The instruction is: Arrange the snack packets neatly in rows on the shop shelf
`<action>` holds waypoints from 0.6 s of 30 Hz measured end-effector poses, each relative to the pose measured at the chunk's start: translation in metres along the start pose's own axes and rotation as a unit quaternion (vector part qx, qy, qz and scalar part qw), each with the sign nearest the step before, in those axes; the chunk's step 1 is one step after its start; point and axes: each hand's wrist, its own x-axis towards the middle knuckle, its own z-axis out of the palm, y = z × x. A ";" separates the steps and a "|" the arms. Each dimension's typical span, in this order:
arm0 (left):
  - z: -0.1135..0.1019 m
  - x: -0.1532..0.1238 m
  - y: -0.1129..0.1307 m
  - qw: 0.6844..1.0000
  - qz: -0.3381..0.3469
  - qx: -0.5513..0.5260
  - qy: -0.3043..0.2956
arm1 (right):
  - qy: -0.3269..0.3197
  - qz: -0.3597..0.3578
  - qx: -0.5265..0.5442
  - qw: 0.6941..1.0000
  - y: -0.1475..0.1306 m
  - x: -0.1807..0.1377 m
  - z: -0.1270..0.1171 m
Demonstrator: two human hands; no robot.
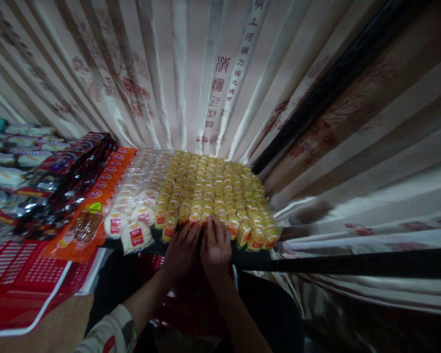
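Several rows of small yellow wrapped snack packs [209,189] fill a dark shelf [257,259] in front of me. Both hands are side by side at the shelf's front edge. My left hand [182,250] has its fingers curled over the front row of yellow packs. My right hand [216,245] presses on the same front row, fingers bent and close together. What, if anything, either hand grips is hidden under the fingers.
White round wrapped buns [134,220] lie left of the yellow packs, then orange packets [84,228] and dark red packets [69,171]. Cream printed curtains [191,73] hang behind. A dark pole [353,262] runs right. A red basket [191,299] sits below the shelf.
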 end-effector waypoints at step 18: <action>0.007 -0.004 -0.006 0.998 0.024 -0.036 -0.038 | 0.007 -0.021 0.157 0.987 0.003 -0.016 -0.025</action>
